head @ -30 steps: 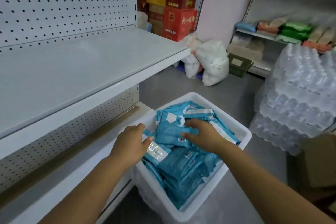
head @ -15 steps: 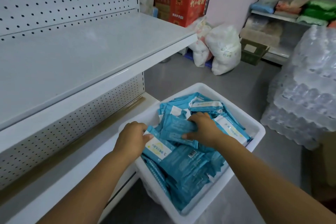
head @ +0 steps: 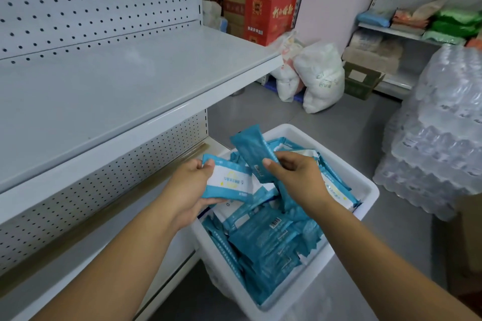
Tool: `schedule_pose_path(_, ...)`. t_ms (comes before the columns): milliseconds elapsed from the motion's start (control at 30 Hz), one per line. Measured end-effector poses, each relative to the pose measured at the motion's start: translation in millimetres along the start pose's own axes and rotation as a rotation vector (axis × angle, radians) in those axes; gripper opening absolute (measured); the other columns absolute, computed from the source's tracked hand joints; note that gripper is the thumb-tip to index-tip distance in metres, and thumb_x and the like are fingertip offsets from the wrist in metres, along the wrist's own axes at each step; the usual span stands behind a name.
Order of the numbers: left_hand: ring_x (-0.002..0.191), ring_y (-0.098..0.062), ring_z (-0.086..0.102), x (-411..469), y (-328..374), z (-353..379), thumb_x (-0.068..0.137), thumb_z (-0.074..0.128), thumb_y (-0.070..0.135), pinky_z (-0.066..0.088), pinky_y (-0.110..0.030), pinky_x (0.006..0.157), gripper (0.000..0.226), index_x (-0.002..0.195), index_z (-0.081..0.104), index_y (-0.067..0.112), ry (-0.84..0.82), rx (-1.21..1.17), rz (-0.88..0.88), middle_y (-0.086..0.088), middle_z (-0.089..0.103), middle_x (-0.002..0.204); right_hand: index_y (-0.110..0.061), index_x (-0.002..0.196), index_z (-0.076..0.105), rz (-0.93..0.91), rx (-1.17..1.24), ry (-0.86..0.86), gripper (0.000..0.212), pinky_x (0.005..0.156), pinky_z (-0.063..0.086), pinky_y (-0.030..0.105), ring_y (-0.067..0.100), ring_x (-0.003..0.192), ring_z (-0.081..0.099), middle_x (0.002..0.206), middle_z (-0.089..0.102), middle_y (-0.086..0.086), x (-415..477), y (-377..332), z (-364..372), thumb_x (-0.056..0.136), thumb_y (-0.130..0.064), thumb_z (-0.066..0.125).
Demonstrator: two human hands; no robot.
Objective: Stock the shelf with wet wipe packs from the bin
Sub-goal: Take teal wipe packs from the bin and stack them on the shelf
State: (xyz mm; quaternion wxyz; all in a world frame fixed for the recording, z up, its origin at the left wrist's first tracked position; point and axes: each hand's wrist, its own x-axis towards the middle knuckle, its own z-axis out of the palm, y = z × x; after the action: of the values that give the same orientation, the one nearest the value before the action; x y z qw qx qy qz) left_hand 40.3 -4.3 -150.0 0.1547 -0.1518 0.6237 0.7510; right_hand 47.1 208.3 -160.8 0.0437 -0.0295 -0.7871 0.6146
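Here, over the left side of the white bin [head: 366, 191]: left grip [head: 187, 190], thumb on top and fingers beneath, pinching a label-up wet wipe pack [head: 229, 181] low over the heap. Right grip [head: 297, 180], thumb and curled fingers closed round a second pack [head: 249, 152], blue back outward, tilted up and away. Edges of the two packs close together, contact not discernible. Loose packs [head: 266, 245] heaped in the bin, just beside the lower shelf [head: 78, 276]. Upper shelf [head: 104, 91], white, to the left, above bin level. Behind: white sacks [head: 320, 75], red cartons [head: 268, 15]; shrink-wrapped water bottles [head: 443, 125] stacked at right.
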Motion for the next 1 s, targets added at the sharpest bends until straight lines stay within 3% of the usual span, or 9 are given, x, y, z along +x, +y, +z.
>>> schedule_pose_path(100, 0.093, -0.038, 0.073, -12.5, 8.9, 3.8, 0.106, 0.048, 0.014, 0.06, -0.056, 0.077, 0.016, 0.111, 0.056, 0.002, -0.009, -0.197, 0.015, -0.023, 0.072, 0.107, -0.019, 0.105, 0.079, -0.058, -0.009, -0.076, 0.019, 0.089, 0.053, 0.019, 0.001, 0.101, 0.068, 0.106, 0.076, -0.013, -11.6, -10.1, 23.0, 0.087, -0.024, 0.077)
schedule_pose_path(233, 0.09, -0.038, 0.074, -27.4, 20.5, -6.3, 0.102, 0.049, 0.002, 0.062, -0.054, 0.073, 0.01, 0.106, 0.057, 0.005, 0.0, -0.303, 0.071, -0.023, 0.074, 0.103, -0.035, 0.101, 0.079, -0.219, -0.202, -0.123, 0.016, 0.1, 0.022, 0.0, -0.007, 0.134, 0.032, 0.142, 0.05, -0.025, -22.6, -22.8, 36.7, 0.086, -0.038, 0.074)
schedule_pose_path(300, 0.091, -0.039, 0.074, -35.5, 25.6, -15.1, 0.103, 0.047, 0.003, 0.062, -0.052, 0.069, 0.014, 0.113, 0.056, 0.003, -0.023, -0.338, 0.103, -0.024, 0.073, 0.106, -0.037, 0.101, 0.079, -0.25, -0.188, -0.134, 0.016, 0.107, 0.021, 0.007, -0.007, 0.139, 0.028, 0.152, 0.039, -0.023, -24.8, -34.2, 39.8, 0.085, -0.038, 0.074)
schedule_pose_path(367, 0.092, -0.037, 0.074, -43.9, 31.3, -19.8, 0.105, 0.047, 0.013, 0.062, -0.048, 0.065, 0.023, 0.122, 0.056, 0.002, -0.057, -0.38, 0.127, -0.021, 0.074, 0.107, -0.031, 0.099, 0.079, -0.254, -0.099, -0.155, 0.016, 0.115, 0.033, 0.024, -0.006, 0.137, 0.037, 0.151, 0.043, -0.016, -24.0, -42.8, 42.4, 0.084, -0.028, 0.079)
schedule_pose_path(500, 0.106, -0.032, 0.071, -60.7, 43.6, -35.5, 0.091, 0.052, 0.052, 0.059, -0.052, 0.086, 0.054, 0.125, 0.062, 0.011, -0.16, -0.331, 0.161, -0.014, 0.073, 0.115, -0.03, 0.09, 0.078, -0.249, -0.027, -0.17, 0.019, 0.101, 0.051, 0.045, 0.005, 0.122, 0.058, 0.139, 0.056, -0.018, -24.4, -59.6, 58.8, 0.076, -0.022, 0.087)
schedule_pose_path(567, 0.107, -0.031, 0.071, -67.0, 47.1, -44.3, 0.087, 0.061, 0.047, 0.057, -0.052, 0.091, 0.055, 0.126, 0.06, 0.008, -0.131, -0.288, 0.213, -0.014, 0.073, 0.117, -0.021, 0.092, 0.076, -0.246, -0.001, -0.159, 0.022, 0.094, 0.055, 0.041, 0.002, 0.112, 0.062, 0.134, 0.06, -0.018, -25.5, -67.0, 67.6, 0.074, -0.018, 0.088)
schedule_pose_path(700, 0.1, -0.029, 0.073, -74.6, 51.9, -64.5, 0.095, 0.065, 0.018, 0.059, -0.05, 0.088, 0.028, 0.12, 0.063, 0.007, 0.014, -0.192, 0.32, -0.011, 0.075, 0.111, -0.012, 0.103, 0.067, -0.301, -0.016, -0.151, 0.038, 0.077, 0.049, 0.011, -0.006, 0.101, 0.063, 0.126, 0.064, -0.016, -31.5, -84.0, 87.8, 0.071, -0.016, 0.089)
schedule_pose_path(833, 0.096, -0.029, 0.075, -86.3, 65.6, -89.9, 0.097, 0.063, 0.014, 0.059, -0.05, 0.086, 0.019, 0.114, 0.065, 0.007, 0.077, -0.166, 0.383, -0.011, 0.076, 0.105, -0.026, 0.116, 0.062, -0.323, -0.052, -0.145, 0.053, 0.077, 0.046, 0.009, -0.003, 0.104, 0.061, 0.117, 0.067, -0.016, -33.5, -101.3, 108.5, 0.07, -0.03, 0.09)
schedule_pose_path(1000, 0.092, -0.027, 0.075, -107.2, 93.0, -131.5, 0.095, 0.065, 0.013, 0.062, -0.044, 0.076, 0.019, 0.113, 0.067, 0.008, 0.132, -0.093, 0.469, -0.008, 0.077, 0.102, -0.023, 0.127, 0.059, -0.356, -0.009, -0.199, 0.059, 0.074, 0.047, 0.006, -0.012, 0.104, 0.056, 0.121, 0.063, -0.014, -32.4, -134.8, 145.1, 0.074, -0.027, 0.086)
